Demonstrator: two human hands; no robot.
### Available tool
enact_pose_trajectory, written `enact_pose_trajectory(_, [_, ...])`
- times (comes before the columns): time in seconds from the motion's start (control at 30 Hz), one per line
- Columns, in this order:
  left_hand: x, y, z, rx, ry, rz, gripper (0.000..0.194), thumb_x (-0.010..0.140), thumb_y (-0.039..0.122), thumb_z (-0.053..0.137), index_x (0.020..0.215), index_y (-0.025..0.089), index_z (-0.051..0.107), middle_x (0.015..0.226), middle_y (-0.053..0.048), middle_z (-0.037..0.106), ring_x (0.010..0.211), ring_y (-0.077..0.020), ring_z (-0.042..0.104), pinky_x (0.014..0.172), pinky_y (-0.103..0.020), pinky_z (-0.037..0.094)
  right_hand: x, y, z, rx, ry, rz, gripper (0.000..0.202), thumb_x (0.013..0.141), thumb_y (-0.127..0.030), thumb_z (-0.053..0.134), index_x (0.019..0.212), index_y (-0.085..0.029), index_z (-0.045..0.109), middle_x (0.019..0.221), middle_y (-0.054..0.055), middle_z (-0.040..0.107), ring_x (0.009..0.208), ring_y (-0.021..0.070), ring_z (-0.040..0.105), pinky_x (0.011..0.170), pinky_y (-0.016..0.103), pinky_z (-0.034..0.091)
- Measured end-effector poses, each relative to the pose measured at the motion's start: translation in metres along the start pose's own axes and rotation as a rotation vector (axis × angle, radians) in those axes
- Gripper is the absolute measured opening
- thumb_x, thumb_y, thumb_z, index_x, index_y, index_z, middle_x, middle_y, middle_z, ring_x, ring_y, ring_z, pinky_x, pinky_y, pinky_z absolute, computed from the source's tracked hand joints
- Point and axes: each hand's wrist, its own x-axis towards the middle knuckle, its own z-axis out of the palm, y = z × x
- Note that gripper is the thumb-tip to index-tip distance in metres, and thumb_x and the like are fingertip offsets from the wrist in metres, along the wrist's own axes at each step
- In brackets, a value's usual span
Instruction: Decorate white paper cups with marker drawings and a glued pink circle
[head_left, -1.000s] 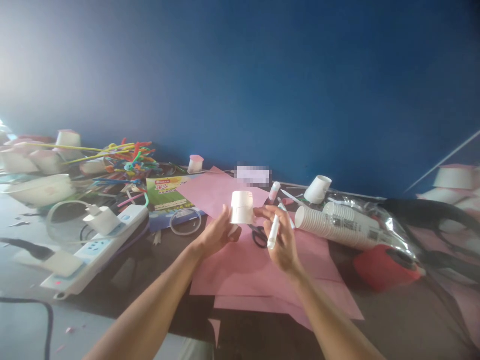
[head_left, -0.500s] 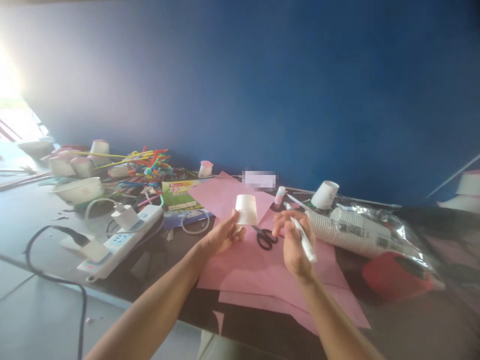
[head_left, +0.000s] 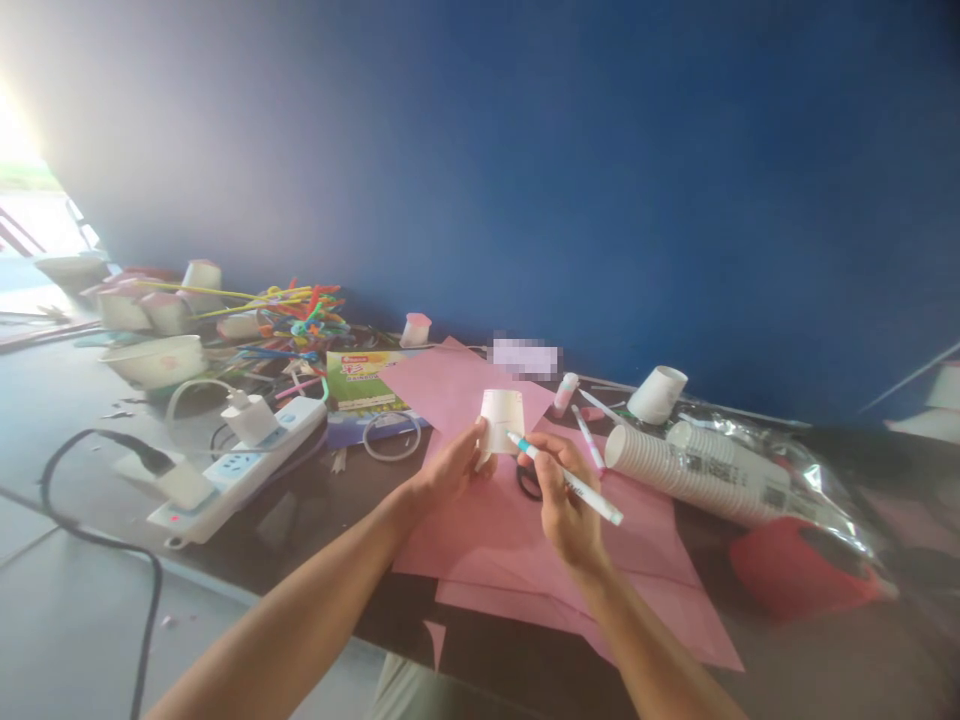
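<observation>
My left hand (head_left: pixel 454 465) is closed around the lower left side of a white paper cup (head_left: pixel 502 415), which has its narrow end up and faint marks on its side. In my right hand (head_left: pixel 566 490) is a white marker (head_left: pixel 581 488) with a teal collar, its tip at the cup's lower front. Below both hands lie pink paper sheets (head_left: pixel 480 540). Black scissors (head_left: pixel 528 482) are partly hidden behind my right hand and the marker.
Stacked paper cups (head_left: pixel 682 470) in clear plastic lie at the right, by a red object (head_left: pixel 802 570). A single cup (head_left: pixel 658 394) and a glue stick (head_left: pixel 566 394) stand behind. Left are a power strip (head_left: pixel 247 470), a booklet (head_left: pixel 367 385) and colourful pipe cleaners (head_left: pixel 304 315).
My right hand has moved left, bringing the marker to the cup and covering more of the scissors. The cup has shifted slightly right in my left hand.
</observation>
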Motion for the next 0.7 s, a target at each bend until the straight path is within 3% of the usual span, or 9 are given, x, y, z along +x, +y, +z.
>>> enact_pose_trajectory(0.13, [-0.0001,-0.0021,0.0003,-0.008,0.004,0.013,0.044,0.084,0.059,0.047,0.077,0.015,0.051,0.055,0.003,0.045,0.047,-0.0075,0.038,0.051,-0.025,0.028,0.0007,0.0014,0.0007,-0.052,0.033,-0.04,0.018,0.092,-0.033,0.048,0.1,-0.022,0.06,0.084,0.002,0.063,0.076,0.0149,0.061,0.066,0.027,0.05])
enact_pose_trajectory(0.7, [0.0015,-0.0087,-0.0021,0.051,0.013,0.084,0.042,0.084,0.058,0.049,0.085,0.016,0.052,0.064,0.004,0.041,0.05,-0.006,0.032,0.051,-0.024,0.024,0.0019,0.0055,0.0006,-0.133,0.019,-0.101,0.018,0.091,-0.029,0.047,0.102,-0.023,0.06,0.086,0.002,0.065,0.075,0.0139,0.061,0.067,0.027,0.05])
